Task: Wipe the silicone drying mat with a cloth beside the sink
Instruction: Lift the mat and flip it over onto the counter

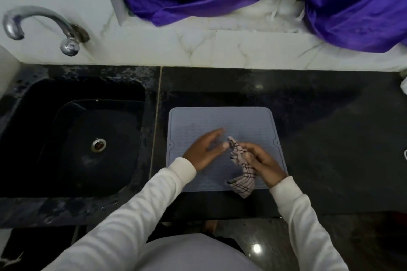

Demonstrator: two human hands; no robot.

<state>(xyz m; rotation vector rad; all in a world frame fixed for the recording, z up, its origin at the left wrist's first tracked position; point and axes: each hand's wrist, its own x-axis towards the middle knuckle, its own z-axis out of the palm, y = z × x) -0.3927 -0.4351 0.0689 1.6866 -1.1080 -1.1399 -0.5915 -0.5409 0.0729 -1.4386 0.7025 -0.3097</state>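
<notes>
A grey ribbed silicone drying mat point(240, 121) lies flat on the black counter, just right of the sink. My right hand point(262, 161) grips a bunched white cloth with dark checks point(242, 182) over the mat's near right part; the cloth's ends stick out above and below my fist. My left hand point(206, 149) hovers over the mat's middle left with fingers straight, its thumb tip close to the cloth's upper end. Whether it touches the cloth is unclear.
A black sink point(72, 138) with a metal drain sits to the left, a chrome tap point(44, 26) above it on the white marble wall. Purple fabric point(330, 2) hangs from a ledge at the back. The black counter point(341, 138) stretches right of the mat.
</notes>
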